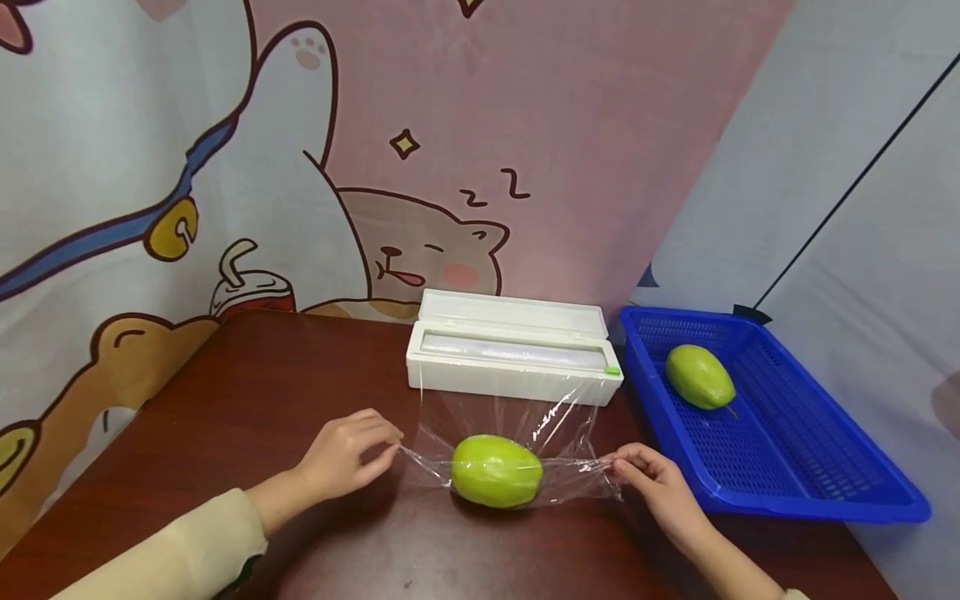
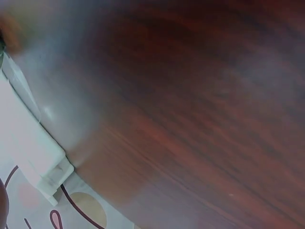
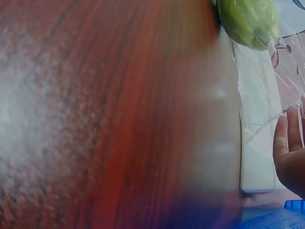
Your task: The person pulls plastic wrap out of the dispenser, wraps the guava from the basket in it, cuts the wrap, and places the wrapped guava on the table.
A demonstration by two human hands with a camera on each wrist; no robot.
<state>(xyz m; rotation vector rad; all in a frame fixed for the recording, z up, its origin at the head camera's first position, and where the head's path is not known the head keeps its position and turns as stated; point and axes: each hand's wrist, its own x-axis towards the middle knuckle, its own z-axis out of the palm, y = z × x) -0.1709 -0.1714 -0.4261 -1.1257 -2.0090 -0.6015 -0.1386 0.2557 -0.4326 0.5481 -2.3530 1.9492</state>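
A green, oval fruit [image 1: 497, 472] sits on the table in front of the white cling film box [image 1: 517, 387]. Clear cling film [image 1: 573, 475] runs from the roll [image 1: 510, 350] in the box forward and over the fruit. To the fruit's left, my left hand [image 1: 348, 454] pinches one corner of the film between thumb and fingers. On the other side, my right hand [image 1: 656, 483] pinches the opposite corner. The film is drawn taut between both hands across the fruit. In the right wrist view, the fruit [image 3: 250, 21] and my right hand [image 3: 291, 152] appear at the right edge.
A blue plastic basket [image 1: 817, 508] stands at the right, holding a second green fruit [image 1: 700, 377]. The box's white lid [image 1: 513, 314] is raised at the back. Behind the brown table [image 1: 330, 550] hangs a cartoon-printed cloth [image 1: 570, 125].
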